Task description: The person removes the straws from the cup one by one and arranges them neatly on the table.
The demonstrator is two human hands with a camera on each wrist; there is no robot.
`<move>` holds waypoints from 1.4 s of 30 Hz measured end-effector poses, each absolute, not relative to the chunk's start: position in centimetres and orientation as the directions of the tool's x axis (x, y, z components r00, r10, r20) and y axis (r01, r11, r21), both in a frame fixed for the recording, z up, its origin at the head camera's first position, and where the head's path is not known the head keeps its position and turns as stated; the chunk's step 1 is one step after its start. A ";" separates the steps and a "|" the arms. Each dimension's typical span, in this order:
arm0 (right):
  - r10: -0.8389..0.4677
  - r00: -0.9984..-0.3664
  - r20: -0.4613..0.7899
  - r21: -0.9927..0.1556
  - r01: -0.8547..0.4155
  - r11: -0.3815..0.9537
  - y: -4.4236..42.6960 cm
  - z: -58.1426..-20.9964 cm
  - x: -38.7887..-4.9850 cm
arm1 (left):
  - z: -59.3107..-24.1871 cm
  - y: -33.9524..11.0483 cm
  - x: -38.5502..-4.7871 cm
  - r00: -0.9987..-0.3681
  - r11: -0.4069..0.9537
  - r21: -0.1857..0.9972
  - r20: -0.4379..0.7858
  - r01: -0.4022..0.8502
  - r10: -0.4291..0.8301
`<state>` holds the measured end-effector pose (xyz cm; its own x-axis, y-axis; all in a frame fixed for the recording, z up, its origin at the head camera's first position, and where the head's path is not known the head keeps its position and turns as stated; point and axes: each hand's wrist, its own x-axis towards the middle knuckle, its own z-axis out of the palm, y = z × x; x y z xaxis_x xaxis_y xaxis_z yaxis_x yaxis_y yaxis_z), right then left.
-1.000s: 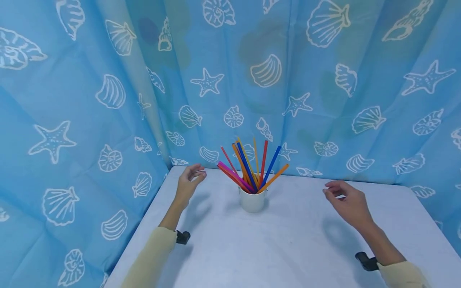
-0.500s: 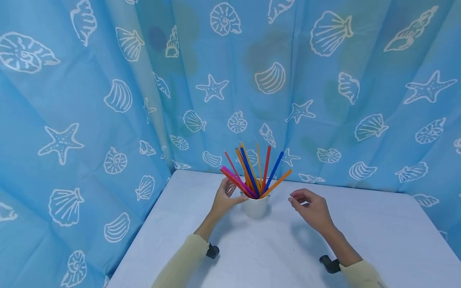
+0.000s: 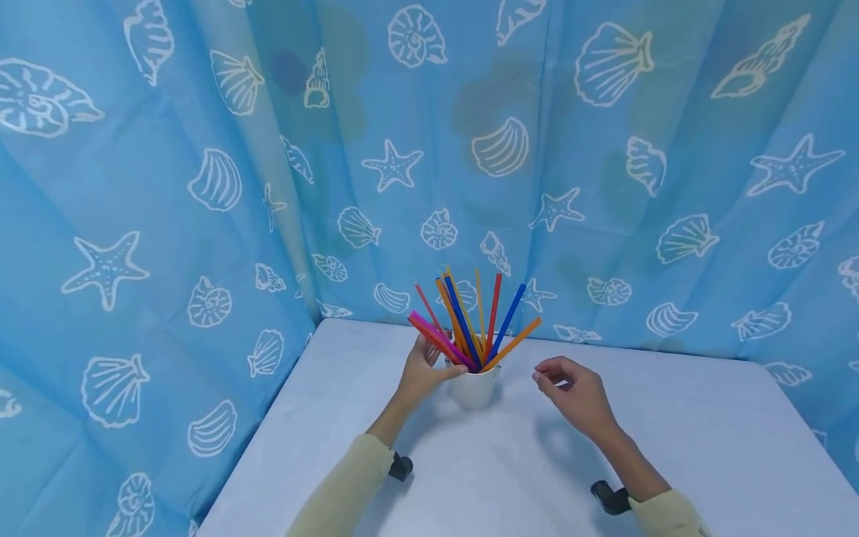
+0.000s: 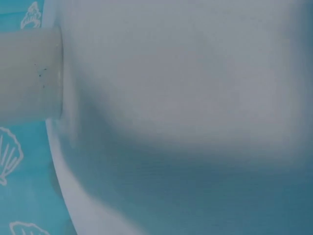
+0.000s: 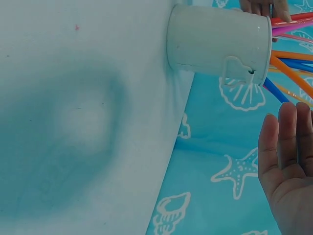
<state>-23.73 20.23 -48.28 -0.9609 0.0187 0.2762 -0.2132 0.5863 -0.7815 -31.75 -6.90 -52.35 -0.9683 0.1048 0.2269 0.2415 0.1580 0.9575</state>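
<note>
A small white bucket (image 3: 473, 389) stands upright on the table, with several coloured straws (image 3: 493, 317) fanned out of its mouth. At its left rim is my left hand (image 3: 421, 377), thumb in front and fingers behind, spread about the red and pink straws; whether it touches them is unclear. My right hand (image 3: 579, 395) hovers to the right of the bucket, fingers loosely bent, holding nothing. In the right wrist view, the fingers (image 5: 287, 134) of that hand appear apart from the bucket (image 5: 220, 44). The left wrist view shows the bucket (image 4: 29, 76) but not the hand.
A white-covered table (image 3: 523, 477) carries the bucket. Behind it and along the left hangs a blue curtain (image 3: 429, 179) printed with shells and starfish. Black wrist cameras (image 3: 611, 497) sit on both wrists, below the hands.
Both hands have moved inward: the left has come to the bucket's rim, and the right has drawn nearer from the right. Over the last half second they barely move. The bucket stays put.
</note>
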 end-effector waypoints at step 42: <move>0.014 -0.967 0.254 -0.809 -0.204 0.551 20.2 -49.0 -24.2 | -52.7 -6.7 -33.0 -0.955 0.192 0.957 0.167 0.216 0.245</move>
